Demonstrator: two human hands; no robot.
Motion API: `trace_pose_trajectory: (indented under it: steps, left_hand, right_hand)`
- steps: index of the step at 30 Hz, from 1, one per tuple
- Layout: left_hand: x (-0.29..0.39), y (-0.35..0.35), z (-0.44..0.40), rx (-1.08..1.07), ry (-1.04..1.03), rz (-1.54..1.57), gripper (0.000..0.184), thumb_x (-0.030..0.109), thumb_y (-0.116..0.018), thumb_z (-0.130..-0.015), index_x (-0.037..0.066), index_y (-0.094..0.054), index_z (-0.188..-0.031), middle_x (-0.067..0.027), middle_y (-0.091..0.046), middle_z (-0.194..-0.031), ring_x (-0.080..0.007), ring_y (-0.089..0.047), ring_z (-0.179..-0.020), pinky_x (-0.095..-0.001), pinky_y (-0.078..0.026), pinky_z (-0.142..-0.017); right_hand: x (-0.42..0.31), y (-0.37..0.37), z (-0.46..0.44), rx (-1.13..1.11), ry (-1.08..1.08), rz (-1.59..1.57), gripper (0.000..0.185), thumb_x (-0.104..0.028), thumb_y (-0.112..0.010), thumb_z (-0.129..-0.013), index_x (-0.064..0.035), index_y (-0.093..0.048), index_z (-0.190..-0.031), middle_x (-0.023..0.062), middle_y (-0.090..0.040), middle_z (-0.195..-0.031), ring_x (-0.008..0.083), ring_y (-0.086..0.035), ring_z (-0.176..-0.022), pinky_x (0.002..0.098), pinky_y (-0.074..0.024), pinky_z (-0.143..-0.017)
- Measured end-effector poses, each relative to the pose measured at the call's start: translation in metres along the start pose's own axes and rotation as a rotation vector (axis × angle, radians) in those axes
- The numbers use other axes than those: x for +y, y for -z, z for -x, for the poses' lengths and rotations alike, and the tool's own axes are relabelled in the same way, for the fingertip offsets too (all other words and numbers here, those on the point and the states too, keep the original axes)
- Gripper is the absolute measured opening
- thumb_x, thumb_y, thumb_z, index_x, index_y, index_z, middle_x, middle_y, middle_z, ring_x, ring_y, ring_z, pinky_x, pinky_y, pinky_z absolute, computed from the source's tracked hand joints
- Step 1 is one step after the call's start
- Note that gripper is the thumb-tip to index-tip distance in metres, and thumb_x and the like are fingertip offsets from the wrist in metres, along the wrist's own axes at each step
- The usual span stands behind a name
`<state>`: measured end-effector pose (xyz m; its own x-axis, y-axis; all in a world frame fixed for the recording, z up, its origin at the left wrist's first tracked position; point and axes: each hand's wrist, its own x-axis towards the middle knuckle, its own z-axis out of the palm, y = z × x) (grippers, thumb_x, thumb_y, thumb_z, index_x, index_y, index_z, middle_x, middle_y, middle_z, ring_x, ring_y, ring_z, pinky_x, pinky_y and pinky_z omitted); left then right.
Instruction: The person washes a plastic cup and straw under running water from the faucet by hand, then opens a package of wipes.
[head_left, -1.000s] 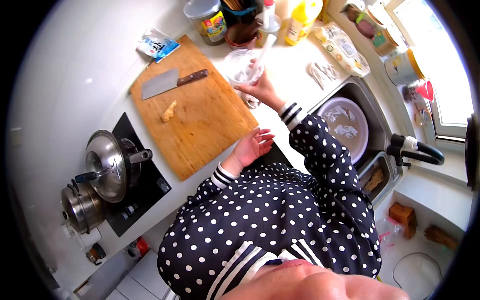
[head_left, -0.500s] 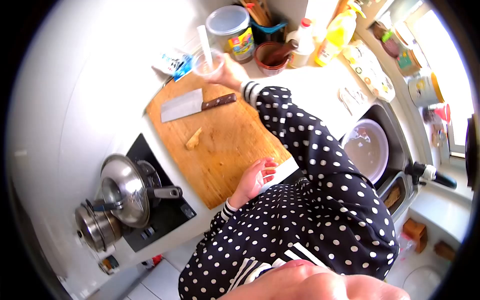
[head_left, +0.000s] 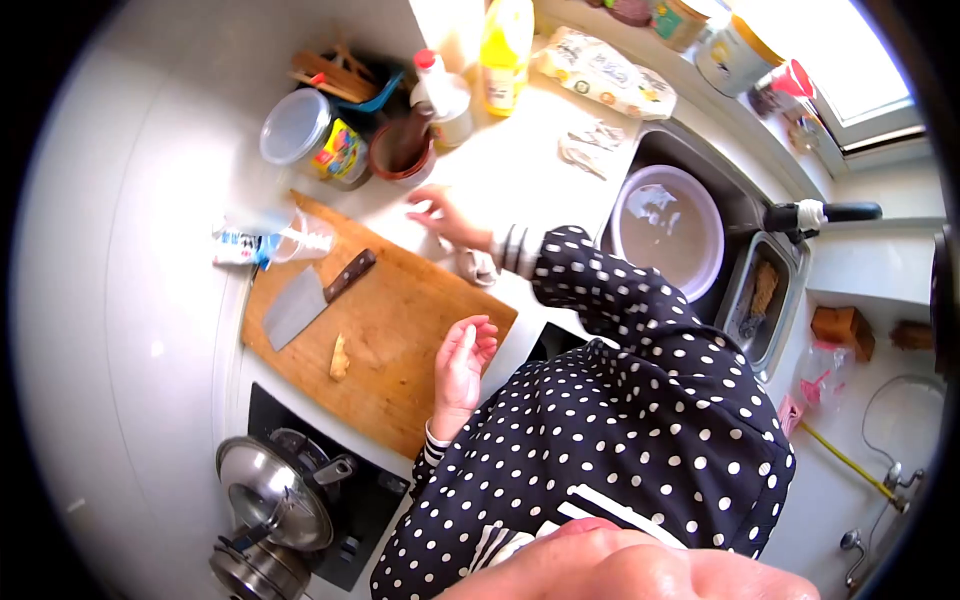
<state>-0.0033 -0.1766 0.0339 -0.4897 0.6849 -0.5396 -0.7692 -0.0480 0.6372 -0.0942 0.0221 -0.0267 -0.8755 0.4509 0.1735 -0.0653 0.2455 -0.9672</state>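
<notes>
My right hand (head_left: 448,217) is over the counter beyond the cutting board (head_left: 410,310), fingers apart and holding nothing, near a crumpled cloth (head_left: 476,266) and below the reddish-brown pot (head_left: 402,150). At the board's near right edge, my left hand (head_left: 462,370) is empty, with its fingers loosely bent and apart. A clear plastic cup (head_left: 303,238) stands at the board's far left corner, beside a blue and white packet (head_left: 240,246). On the board lie a cleaver (head_left: 298,308) with a brown handle and a piece of ginger (head_left: 340,358).
A lidded jar (head_left: 298,128), a red-capped bottle (head_left: 443,100) and a yellow bottle (head_left: 504,60) stand at the back. The sink at right holds a basin (head_left: 712,235) with water. At lower left, a pan lid (head_left: 262,485) rests by the stove (head_left: 365,520).
My right hand has let go of the cup at the board's far left corner and moved back rightward. My left hand stays by the board's edge. The camera view has turned.
</notes>
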Motion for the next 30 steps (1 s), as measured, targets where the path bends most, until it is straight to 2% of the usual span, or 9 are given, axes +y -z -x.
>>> trace_pose_trajectory:
  steps: [2,6,11,15,18,22,24,25,30]
  left_hand:
    - [0.005,-0.016,-0.009,-0.047,-0.007,-0.021,0.021,0.018,-0.046,-0.092,0.004,-0.057,-0.103,-0.0039,-0.060,-0.092,-0.0086,-0.055,-0.079,-0.0230,-0.045,-0.074]
    - [0.008,-0.065,-0.042,-0.094,-0.040,-0.182,0.021,0.017,-0.047,-0.092,0.003,-0.057,-0.102,-0.0046,-0.061,-0.091,-0.0094,-0.056,-0.078,-0.0230,-0.045,-0.073]
    - [0.008,-0.161,-0.159,-0.164,-0.159,-0.457,0.021,0.020,-0.050,-0.090,0.002,-0.058,-0.099,-0.0055,-0.062,-0.088,-0.0104,-0.058,-0.076,-0.0235,-0.047,-0.070]
    - [0.002,-0.224,-0.301,-0.223,-0.714,-1.222,0.027,0.022,-0.060,-0.080,0.000,-0.059,-0.095,-0.0128,-0.059,-0.090,-0.0207,-0.059,-0.080,-0.0306,-0.047,-0.072]
    - [-0.005,-0.264,-0.354,0.188,-0.928,-1.439,0.047,0.030,-0.063,-0.074,-0.002,-0.051,-0.106,-0.0226,-0.049,-0.107,-0.0343,-0.052,-0.098,-0.0418,-0.042,-0.084]
    - [-0.014,-0.268,-0.438,0.669,-0.454,-0.948,0.069,0.028,-0.070,-0.073,-0.009,-0.035,-0.120,-0.0295,-0.044,-0.116,-0.0353,-0.050,-0.103,-0.0403,-0.045,-0.082]
    - [-0.025,-0.246,-0.469,0.219,-0.419,-0.282,0.055,0.016,-0.069,-0.075,-0.009,-0.041,-0.116,-0.0215,-0.056,-0.100,-0.0297,-0.059,-0.083,-0.0350,-0.050,-0.068]
    - [-0.024,-0.246,-0.466,0.272,-0.346,-0.261,0.033,0.007,-0.062,-0.079,-0.006,-0.048,-0.105,-0.0113,-0.060,-0.083,-0.0212,-0.059,-0.063,-0.0298,-0.050,-0.057]
    - [-0.047,-0.211,-0.395,0.304,-0.348,-0.110,0.010,0.003,-0.052,-0.084,0.000,-0.043,-0.086,-0.0137,-0.058,-0.076,-0.0185,-0.059,-0.061,-0.0257,-0.051,-0.054]
  right_hand:
    - [0.055,0.076,0.012,0.310,0.375,0.331,0.027,-0.022,-0.067,-0.076,-0.0064,-0.059,-0.097,0.0132,-0.058,-0.092,0.0296,-0.056,-0.091,0.0386,-0.0450,-0.081]
    - [0.081,0.215,0.036,0.287,0.089,1.110,0.039,-0.028,-0.061,-0.079,-0.0066,-0.055,-0.110,0.0154,-0.050,-0.116,0.0355,-0.047,-0.106,0.0424,-0.0373,-0.092]
    - [0.106,0.224,0.070,0.116,0.077,0.948,0.036,-0.004,-0.044,-0.079,-0.0068,-0.055,-0.113,0.0102,-0.047,-0.125,0.0326,-0.039,-0.118,0.0358,-0.0338,-0.100]
    - [0.064,0.230,0.120,0.137,-0.003,0.607,0.023,-0.005,-0.052,-0.076,-0.0040,-0.062,-0.096,0.0110,-0.059,-0.102,0.0310,-0.053,-0.095,0.0360,-0.0436,-0.084]
    - [0.049,0.255,0.156,0.387,-0.355,0.253,0.018,-0.009,-0.053,-0.082,0.0004,-0.062,-0.095,0.0131,-0.063,-0.083,0.0253,-0.060,-0.072,0.0320,-0.0470,-0.068]
    - [0.034,0.292,0.204,0.571,-0.514,-0.085,0.024,-0.012,-0.053,-0.085,0.0013,-0.059,-0.104,0.0000,-0.059,-0.077,0.0039,-0.052,-0.069,0.0202,-0.0435,-0.063]
    - [0.024,0.301,0.216,0.649,-0.511,-0.230,0.025,-0.011,-0.053,-0.086,0.0014,-0.058,-0.107,-0.0014,-0.060,-0.084,0.0046,-0.052,-0.073,0.0199,-0.0432,-0.066]
    - [0.024,0.305,0.220,0.659,-0.505,-0.292,0.025,-0.011,-0.053,-0.086,0.0013,-0.058,-0.108,-0.0011,-0.060,-0.086,0.0047,-0.052,-0.074,0.0199,-0.0432,-0.067]
    - [0.021,0.306,0.222,0.674,-0.474,-0.461,0.028,-0.013,-0.051,-0.089,0.0012,-0.055,-0.113,0.0008,-0.060,-0.096,0.0065,-0.054,-0.083,0.0210,-0.0431,-0.074]
